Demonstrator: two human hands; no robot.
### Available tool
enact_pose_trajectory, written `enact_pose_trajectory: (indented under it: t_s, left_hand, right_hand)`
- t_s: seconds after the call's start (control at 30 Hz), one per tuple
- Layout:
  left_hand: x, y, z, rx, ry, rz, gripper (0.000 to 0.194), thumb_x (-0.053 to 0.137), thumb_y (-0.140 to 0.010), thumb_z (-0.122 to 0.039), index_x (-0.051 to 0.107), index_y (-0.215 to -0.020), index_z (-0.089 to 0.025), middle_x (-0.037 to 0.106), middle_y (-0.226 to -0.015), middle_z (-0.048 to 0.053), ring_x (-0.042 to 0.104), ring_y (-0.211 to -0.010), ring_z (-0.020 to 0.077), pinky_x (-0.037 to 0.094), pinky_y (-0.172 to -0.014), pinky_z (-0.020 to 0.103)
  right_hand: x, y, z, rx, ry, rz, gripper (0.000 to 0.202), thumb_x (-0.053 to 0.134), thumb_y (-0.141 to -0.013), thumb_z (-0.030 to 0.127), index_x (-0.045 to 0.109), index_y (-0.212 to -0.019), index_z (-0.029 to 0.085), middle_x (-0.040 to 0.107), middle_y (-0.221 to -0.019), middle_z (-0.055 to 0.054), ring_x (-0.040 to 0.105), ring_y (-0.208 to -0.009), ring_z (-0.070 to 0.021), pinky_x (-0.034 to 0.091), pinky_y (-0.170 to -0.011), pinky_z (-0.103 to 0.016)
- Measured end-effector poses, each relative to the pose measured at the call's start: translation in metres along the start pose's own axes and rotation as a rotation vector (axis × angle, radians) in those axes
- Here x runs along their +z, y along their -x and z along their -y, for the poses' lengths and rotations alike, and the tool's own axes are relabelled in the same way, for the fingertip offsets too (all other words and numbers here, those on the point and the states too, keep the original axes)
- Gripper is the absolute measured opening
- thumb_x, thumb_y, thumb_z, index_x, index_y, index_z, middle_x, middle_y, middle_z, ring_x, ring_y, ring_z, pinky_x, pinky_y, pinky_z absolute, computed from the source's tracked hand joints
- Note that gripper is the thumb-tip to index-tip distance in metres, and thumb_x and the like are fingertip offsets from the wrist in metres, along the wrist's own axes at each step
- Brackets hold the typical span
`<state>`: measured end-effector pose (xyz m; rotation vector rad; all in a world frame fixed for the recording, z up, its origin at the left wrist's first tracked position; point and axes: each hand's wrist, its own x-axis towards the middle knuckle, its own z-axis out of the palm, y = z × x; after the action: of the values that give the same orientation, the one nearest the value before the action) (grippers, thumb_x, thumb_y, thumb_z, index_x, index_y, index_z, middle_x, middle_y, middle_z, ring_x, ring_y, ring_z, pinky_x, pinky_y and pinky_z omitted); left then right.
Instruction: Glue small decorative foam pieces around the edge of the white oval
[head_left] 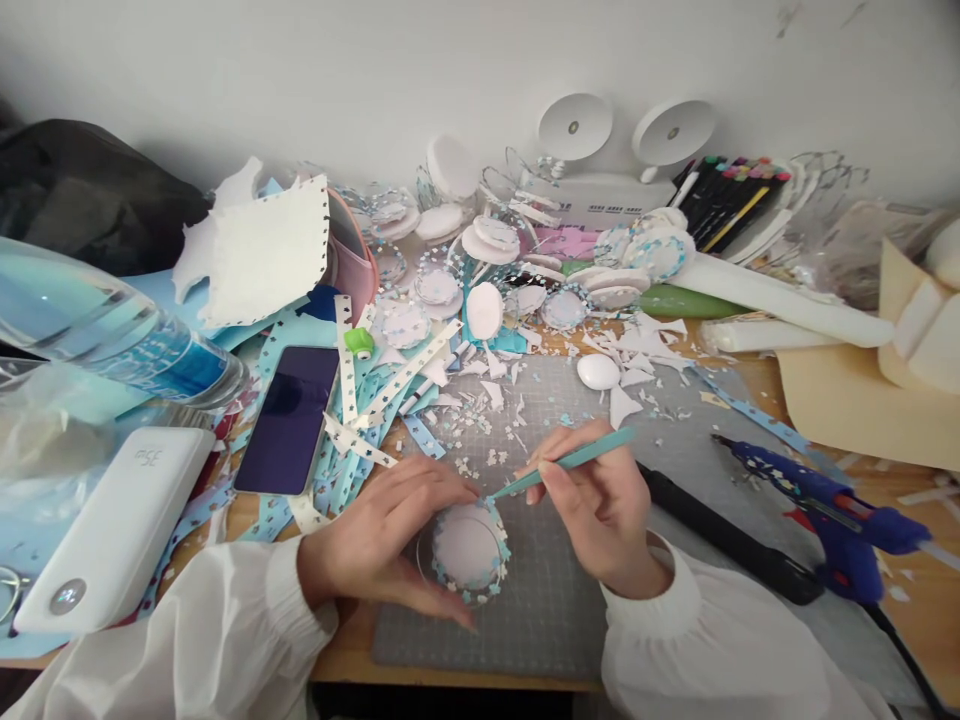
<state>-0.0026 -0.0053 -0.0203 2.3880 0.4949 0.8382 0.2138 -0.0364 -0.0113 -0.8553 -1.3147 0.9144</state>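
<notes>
My left hand (397,535) curves its fingers and thumb around the edge of a round white disc (466,543), whose rim is ringed with small blue and white star or flower cut-outs. Pinched in my right hand (596,500) is a pair of teal tweezers (585,453). Their tip meets the disc's upper rim, close to my left fingertips. A thin clear loop shows at the disc's left side. Beneath both hands lies a grey cutting mat (540,610); loose small cut-outs (487,460) are scattered beyond the disc.
A blue hot glue gun (832,515) and a black stick-shaped tool (735,535) lie right. On the left are a phone (289,420), a white power bank (116,530) and a water bottle (112,330). Several decorated discs (491,238) crowd the back, among punched paper strips (405,375).
</notes>
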Motion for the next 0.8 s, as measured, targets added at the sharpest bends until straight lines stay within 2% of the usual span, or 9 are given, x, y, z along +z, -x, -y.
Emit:
enact_pose_trajectory:
  t_s: [0.3,0.57,0.8]
  left_hand:
    - [-0.0002,-0.0005,-0.0019,0.011,-0.008,-0.031,0.077,0.083,-0.06,-0.053,0.05,-0.121,-0.019,0.071,-0.101,0.012,0.068,-0.09,0.0261,0.053,-0.079,0.035]
    - [0.0001,0.0,-0.0017,0.006,-0.021,-0.028,0.075,0.082,-0.062,-0.05,0.049,-0.122,-0.019,0.071,-0.101,0.012,0.068,-0.09,0.0261,0.052,-0.08,0.035]
    - [-0.0011,-0.0017,-0.0011,0.008,-0.007,-0.022,0.072,0.082,-0.061,-0.049,0.049,-0.118,-0.019,0.071,-0.099,0.011,0.068,-0.087,0.025,0.052,-0.078,0.034]
  right_hand:
    - [0.0006,0.0002,0.0009,-0.025,0.03,0.057,0.008,0.051,-0.091,0.012,0.052,-0.09,0.021,0.054,-0.076,-0.001,0.057,-0.06,-0.0116,0.049,-0.051,-0.026]
    - [0.0003,0.0003,-0.0022,-0.023,0.089,0.076,0.006,0.05,-0.092,0.017,0.052,-0.089,0.022,0.054,-0.077,-0.001,0.058,-0.06,-0.0127,0.051,-0.051,-0.028]
    - [0.0,-0.0004,-0.0016,-0.059,0.081,0.095,0.013,0.05,-0.09,0.01,0.053,-0.093,0.022,0.052,-0.076,-0.001,0.06,-0.064,-0.0143,0.051,-0.053,-0.029]
